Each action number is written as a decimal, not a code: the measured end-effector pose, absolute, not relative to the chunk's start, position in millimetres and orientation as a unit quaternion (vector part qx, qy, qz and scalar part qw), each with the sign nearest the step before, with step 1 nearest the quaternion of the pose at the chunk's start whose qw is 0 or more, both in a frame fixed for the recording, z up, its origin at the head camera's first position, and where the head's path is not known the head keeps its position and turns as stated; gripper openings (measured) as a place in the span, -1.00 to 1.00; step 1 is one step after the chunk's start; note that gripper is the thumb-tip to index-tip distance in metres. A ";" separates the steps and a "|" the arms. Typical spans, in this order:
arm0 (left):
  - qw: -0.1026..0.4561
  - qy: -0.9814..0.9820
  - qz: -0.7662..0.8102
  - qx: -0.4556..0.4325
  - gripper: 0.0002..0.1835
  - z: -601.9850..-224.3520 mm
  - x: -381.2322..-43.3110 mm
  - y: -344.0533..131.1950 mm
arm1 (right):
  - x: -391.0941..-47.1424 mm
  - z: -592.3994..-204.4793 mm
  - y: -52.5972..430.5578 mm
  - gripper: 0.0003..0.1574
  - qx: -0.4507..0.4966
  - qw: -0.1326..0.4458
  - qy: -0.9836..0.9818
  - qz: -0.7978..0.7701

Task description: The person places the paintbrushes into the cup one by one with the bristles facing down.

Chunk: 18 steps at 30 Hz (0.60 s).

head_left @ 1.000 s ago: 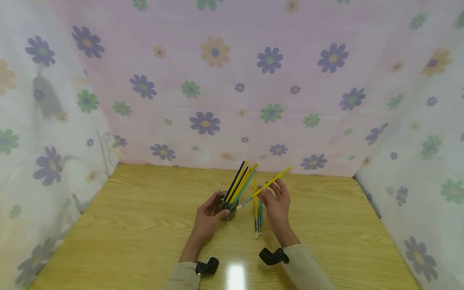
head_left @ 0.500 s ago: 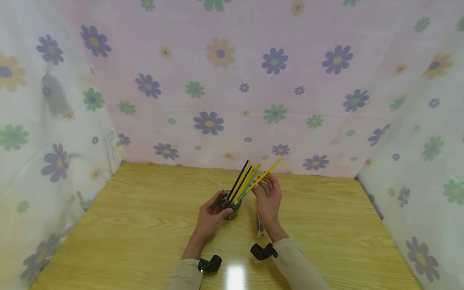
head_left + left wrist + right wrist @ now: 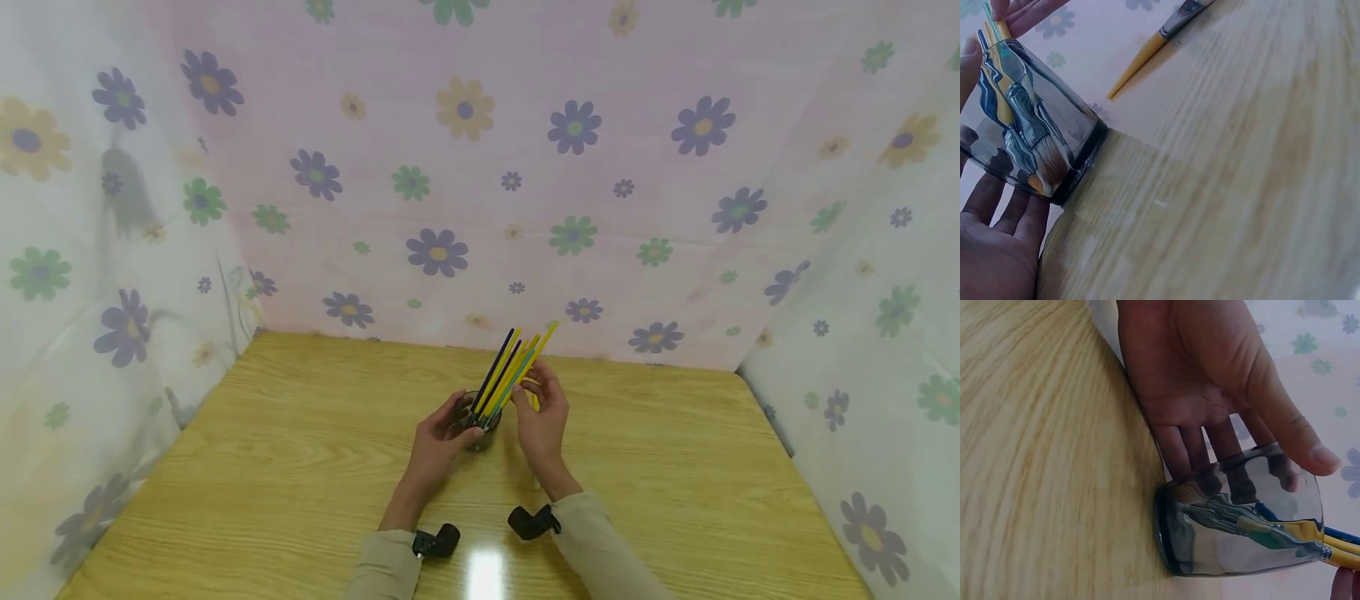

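My left hand (image 3: 438, 454) grips a smoky clear glass (image 3: 1066, 106) on the wooden table, thumb on the near side and fingers behind it. Several paintbrushes (image 3: 498, 375) lean to the right in the glass, bristles down, with dark purple, yellow and teal handles. My right hand (image 3: 543, 417) is beside the rim and pinches a yellow paintbrush (image 3: 547, 337), its handle slanting up alongside the others and its lower end at the glass mouth. In the right wrist view, the left hand (image 3: 1210, 381) shows wrapped around the glass, with right fingertips (image 3: 1342, 584) at the handles.
A yellow paintbrush (image 3: 1138, 65) lies on the wooden table (image 3: 300, 433), right of the glass; in the head view the right hand mostly covers the loose brushes there. Flower-printed cloth (image 3: 465, 183) stands along the table's back and sides.
My right hand has moved left with the yellow paintbrush, bringing it from out at the right into the bunch over the glass, more upright. The left hand keeps its grip on the glass.
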<state>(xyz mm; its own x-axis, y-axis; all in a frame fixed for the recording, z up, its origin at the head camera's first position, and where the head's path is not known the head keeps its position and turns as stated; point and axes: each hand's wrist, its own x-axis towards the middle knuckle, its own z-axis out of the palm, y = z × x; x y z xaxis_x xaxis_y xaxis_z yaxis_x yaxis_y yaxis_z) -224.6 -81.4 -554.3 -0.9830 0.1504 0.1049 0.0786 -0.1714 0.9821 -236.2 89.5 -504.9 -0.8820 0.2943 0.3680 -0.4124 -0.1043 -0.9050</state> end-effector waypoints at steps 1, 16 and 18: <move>0.023 0.643 0.761 0.089 -0.21 -554.7 -224.5 -81.3 | -235.8 -505.2 88.7 -0.47 0.046 0.238 -0.628 0.739; 0.018 0.636 0.765 0.094 -0.22 -556.4 -225.5 -80.2 | -234.1 -515.1 82.7 -0.51 0.026 0.207 -0.664 0.718; 0.018 0.635 0.766 0.095 -0.21 -556.2 -225.8 -80.9 | -232.2 -515.9 82.4 -0.52 0.026 0.194 -0.668 0.718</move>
